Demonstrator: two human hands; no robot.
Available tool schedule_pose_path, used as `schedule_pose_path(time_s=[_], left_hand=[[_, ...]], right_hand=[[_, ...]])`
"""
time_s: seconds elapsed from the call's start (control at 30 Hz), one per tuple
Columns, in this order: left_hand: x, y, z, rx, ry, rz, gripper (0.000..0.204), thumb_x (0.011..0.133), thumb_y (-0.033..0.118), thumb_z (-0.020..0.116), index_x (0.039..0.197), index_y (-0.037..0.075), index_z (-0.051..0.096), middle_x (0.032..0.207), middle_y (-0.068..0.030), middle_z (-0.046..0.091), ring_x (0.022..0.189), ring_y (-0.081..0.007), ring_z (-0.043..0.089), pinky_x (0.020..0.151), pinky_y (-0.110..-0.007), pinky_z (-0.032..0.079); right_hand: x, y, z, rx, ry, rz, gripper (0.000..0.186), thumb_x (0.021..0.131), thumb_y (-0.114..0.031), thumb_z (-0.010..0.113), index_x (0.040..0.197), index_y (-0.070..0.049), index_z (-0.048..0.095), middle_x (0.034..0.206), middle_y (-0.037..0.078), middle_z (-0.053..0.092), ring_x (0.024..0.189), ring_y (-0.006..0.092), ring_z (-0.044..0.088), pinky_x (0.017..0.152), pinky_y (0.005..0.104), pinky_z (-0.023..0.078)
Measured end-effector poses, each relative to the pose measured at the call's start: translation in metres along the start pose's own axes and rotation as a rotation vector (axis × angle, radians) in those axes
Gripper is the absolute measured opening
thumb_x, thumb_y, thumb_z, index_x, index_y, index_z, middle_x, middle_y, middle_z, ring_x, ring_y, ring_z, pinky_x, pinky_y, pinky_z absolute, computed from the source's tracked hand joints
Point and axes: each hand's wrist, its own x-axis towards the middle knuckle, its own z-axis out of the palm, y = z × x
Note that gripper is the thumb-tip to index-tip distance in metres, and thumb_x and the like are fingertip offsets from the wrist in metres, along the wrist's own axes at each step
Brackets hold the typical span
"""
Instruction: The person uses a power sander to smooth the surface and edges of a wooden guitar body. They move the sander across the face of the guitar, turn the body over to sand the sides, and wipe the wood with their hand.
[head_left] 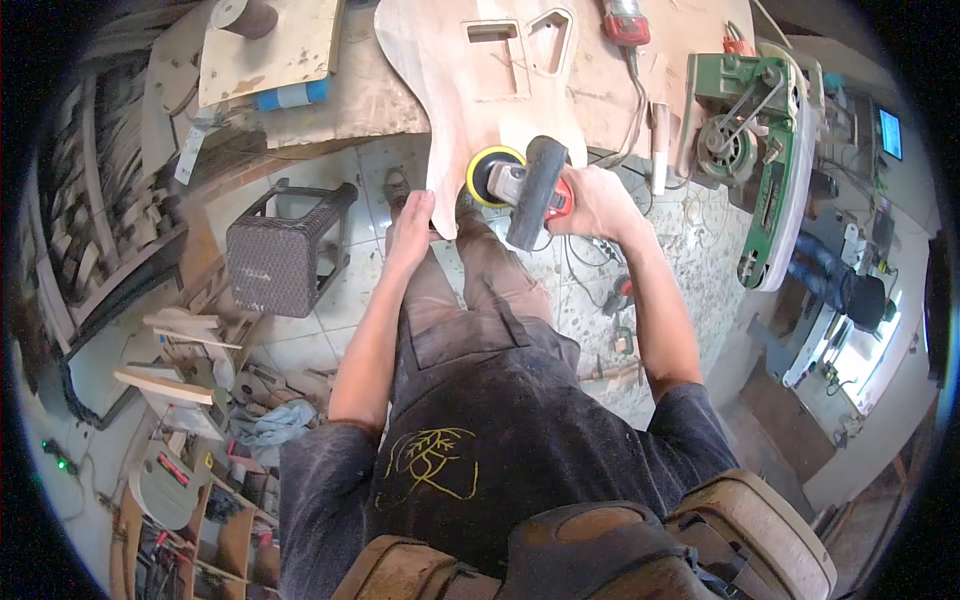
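Observation:
A pale wooden guitar body [455,105] with routed pockets lies on the bench, its horn jutting past the front edge toward me. My left hand [412,228] grips the side of that horn near its tip. My right hand [597,205] is wrapped around the red and black body of a handheld power sander. The sander [538,195] has a thick dark tube across its front and a round, yellow-rimmed pad. Its pad sits at the near edge of the guitar body, between the two horns. Pad contact with the wood is hard to make out.
On the bench [370,112] lies another red corded power tool [627,25]. A green belt sander [745,150] stands at the right. Below the bench are a dark woven stool [280,245] and cables on the tiled floor. Another person [850,285] is at the far right.

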Motion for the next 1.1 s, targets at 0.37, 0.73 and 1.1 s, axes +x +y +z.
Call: schedule_pose_path(time_s=[0.37, 0.73, 1.1], left_hand=[[0.002, -0.006, -0.001, -0.013, -0.020, -0.003, 0.061, 0.107, 0.056, 0.046, 0.122, -0.002, 0.055, 0.106, -0.0162, 0.066, 0.092, -0.0255, 0.073, 0.077, -0.039, 0.064], [-0.038, 0.080, 0.026, -0.019, 0.063, 0.007, 0.049, 0.105, 0.047, 0.055, 0.112, -0.001, 0.054, 0.084, -0.0146, 0.067, 0.065, -0.0242, 0.071, 0.057, -0.036, 0.062], [-0.063, 0.274, 0.041, -0.235, -0.013, 0.209, 0.061, 0.093, 0.056, 0.064, 0.120, 0.001, 0.062, 0.085, -0.0071, 0.066, 0.056, -0.0164, 0.066, 0.041, -0.021, 0.055]], right_hand=[[-0.005, -0.007, 0.008, 0.001, -0.014, -0.011, 0.059, 0.063, -0.035, 0.077, 0.113, -0.005, 0.064, 0.088, 0.025, 0.072, 0.087, 0.0441, 0.070, 0.081, 0.0502, 0.057], [-0.138, 0.031, 0.056, 0.516, 0.221, 0.184, 0.057, 0.066, -0.033, 0.083, 0.110, -0.001, 0.069, 0.093, 0.023, 0.073, 0.089, 0.0372, 0.073, 0.084, 0.0435, 0.056], [-0.198, 0.040, 0.094, 0.896, 0.637, 0.306, 0.045, 0.064, -0.016, 0.086, 0.101, 0.001, 0.068, 0.086, 0.007, 0.072, 0.075, 0.0168, 0.068, 0.073, 0.0341, 0.054]])
